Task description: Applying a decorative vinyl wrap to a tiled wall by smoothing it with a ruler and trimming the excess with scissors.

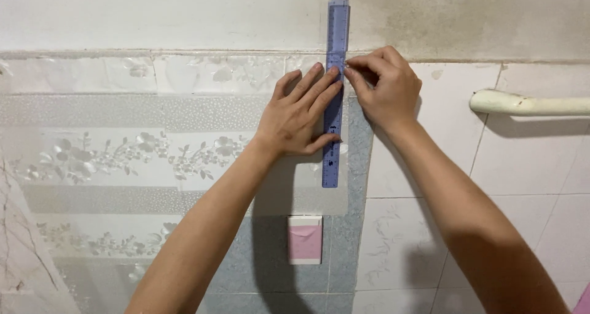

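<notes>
Left hand (299, 114) lies spread flat, fingers pressing a blue ruler (334, 99) upright against the wall (153, 12), over the right edge of a translucent flowered sheet (123, 148). Right hand (386, 86) has its fingertips bunched at the ruler's right edge near the top of the tiles (528, 166); whether it pinches a tool, I cannot tell. Risks: the ruler likely slides on the slick sheet if pressure eases, skewing the line; left fingertips sit close to the working edge. A pink switch (305, 239) sits below, a white pipe (528, 103) to the right.
</notes>
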